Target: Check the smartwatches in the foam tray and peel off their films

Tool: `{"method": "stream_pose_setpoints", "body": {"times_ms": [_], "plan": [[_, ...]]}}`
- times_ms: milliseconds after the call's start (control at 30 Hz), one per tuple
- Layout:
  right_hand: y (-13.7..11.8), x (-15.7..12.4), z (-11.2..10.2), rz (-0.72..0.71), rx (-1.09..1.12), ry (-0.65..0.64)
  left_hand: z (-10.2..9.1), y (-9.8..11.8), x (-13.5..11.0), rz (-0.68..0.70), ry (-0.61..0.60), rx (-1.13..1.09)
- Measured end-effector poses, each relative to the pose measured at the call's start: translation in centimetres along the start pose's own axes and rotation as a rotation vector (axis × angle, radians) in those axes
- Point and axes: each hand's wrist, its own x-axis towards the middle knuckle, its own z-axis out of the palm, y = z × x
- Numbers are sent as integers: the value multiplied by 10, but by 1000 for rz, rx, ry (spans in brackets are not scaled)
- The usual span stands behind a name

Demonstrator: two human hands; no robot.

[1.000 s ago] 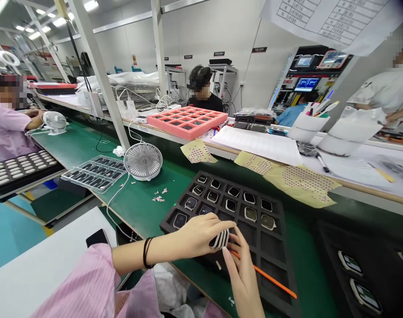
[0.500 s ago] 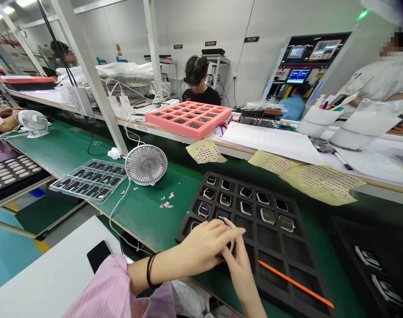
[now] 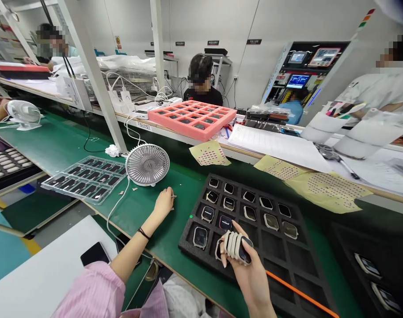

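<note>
My right hand [image 3: 249, 269] is closed around a stack of several square smartwatch bodies [image 3: 233, 245], held over the near part of a black foam tray [image 3: 191, 245]. More smartwatch bodies lie face up in its compartments, among them one [image 3: 200, 237] at the near left corner. To the left, my left hand [image 3: 164, 201] reaches down to the green bench top with its fingers curled together. Small pale pieces [image 3: 173, 197] show at its fingertips; what the fingers pinch is too small to make out. An orange stick [image 3: 297, 289] lies across the tray's right side.
A white fan [image 3: 147, 164] stands behind my left hand, its cable running toward me. Left of it lies a clear tray [image 3: 89, 179] of dark parts. A pink foam tray [image 3: 191, 119] rests on the shelf. A second black tray [image 3: 350, 234] is at right.
My hands were together over the tray. My left hand has moved away left to the small pieces, covering most of them. My right hand keeps the smartwatch stack, which now shows plainly.
</note>
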Motion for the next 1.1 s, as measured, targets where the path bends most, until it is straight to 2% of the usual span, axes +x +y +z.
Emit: {"method": "stream_pose_setpoints", "body": {"times_ms": [133, 233, 267, 333, 400, 500, 600, 700, 900, 1100], "plan": [[1, 4, -3, 7, 13, -12, -12, -1, 1, -1, -26, -53], [1, 5, -3, -20, 43, -19, -26, 11, -14, 34, 1, -148], [2, 5, -3, -37, 53, -22, -31, 20, -24, 50, 15, -223], [4, 4, 1, -91, 74, -33, -38, 42, -48, 86, 35, -645], [7, 2, 7, -173, 101, -43, -43, 69, -76, 113, -9, -967], [13, -1, 17, -293, 114, -39, -42, 104, -108, 136, -95, -1176], [17, -6, 24, -369, 78, 3, -33, 123, -123, 143, -107, -1310], [22, -11, 24, -388, 16, 47, -25, 130, -128, 136, -103, -1386], [36, -12, 14, -475, -151, 95, -21, 130, -134, 93, -18, -1366], [40, -13, 15, -484, -127, 90, -19, 127, -135, 163, -22, -1290]]}}
